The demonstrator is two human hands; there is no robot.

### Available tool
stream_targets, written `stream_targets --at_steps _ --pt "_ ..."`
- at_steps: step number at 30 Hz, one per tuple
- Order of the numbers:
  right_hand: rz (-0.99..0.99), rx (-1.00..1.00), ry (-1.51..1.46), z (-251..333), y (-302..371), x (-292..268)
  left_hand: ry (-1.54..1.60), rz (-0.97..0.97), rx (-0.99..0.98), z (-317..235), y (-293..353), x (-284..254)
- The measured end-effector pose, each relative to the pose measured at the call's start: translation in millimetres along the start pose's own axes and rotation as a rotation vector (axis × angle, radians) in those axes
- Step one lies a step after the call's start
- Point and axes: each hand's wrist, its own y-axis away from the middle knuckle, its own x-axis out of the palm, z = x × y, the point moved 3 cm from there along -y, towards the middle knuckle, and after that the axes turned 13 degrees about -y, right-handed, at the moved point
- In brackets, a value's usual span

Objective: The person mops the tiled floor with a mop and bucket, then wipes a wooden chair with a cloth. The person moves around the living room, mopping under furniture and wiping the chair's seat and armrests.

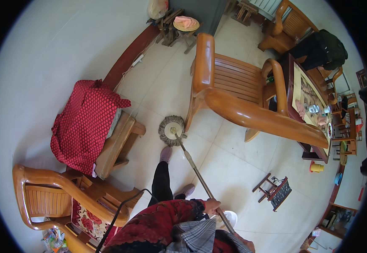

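I hold a round-headed mop at a slant across the tiled floor. My left hand point(211, 206) comes out of a red patterned sleeve and wraps round the mop's pole point(198, 175). Closer to the lower edge, my right hand point(245, 243) is closed on the upper part of that pole, with some of its fingers hidden. The grey string mop head point(173, 130), with a pale disc in its middle, rests flat on the tiles just beyond my front shoe point(166, 154). It lies beside a leg of the large wooden armchair point(238, 80).
A red cloth point(88, 124) covers something by a wooden bench point(118, 145) on the left. Below it stands another armchair point(44, 200). A small folding stool point(273, 192) and a white basin point(230, 218) are at my right. A low table point(291, 90) holds cups. A white cable runs along the wall.
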Motion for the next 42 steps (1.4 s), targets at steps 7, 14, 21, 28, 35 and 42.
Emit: stream_targets --at_steps 7,14,21,28,35,42 --pt "-0.047 -0.081 -0.329 18 -47 44 -0.067 -0.032 0.013 -57 30 -62" --pt "-0.149 -0.373 -0.325 155 -166 80 -0.263 -0.153 0.283 -232 42 -172" --pt "-0.144 -0.315 -0.391 326 -320 82 -0.23 -0.554 0.681 -420 85 -225" --pt "-0.203 -0.718 -0.095 408 -365 98 -0.239 -0.391 0.624 -417 171 -227" --pt "-0.162 -0.64 -0.027 296 -282 112 -0.353 -0.307 0.431 -334 136 -214" --pt "-0.056 -0.358 0.125 130 -169 134 -0.238 -0.476 0.344 -180 68 -221"
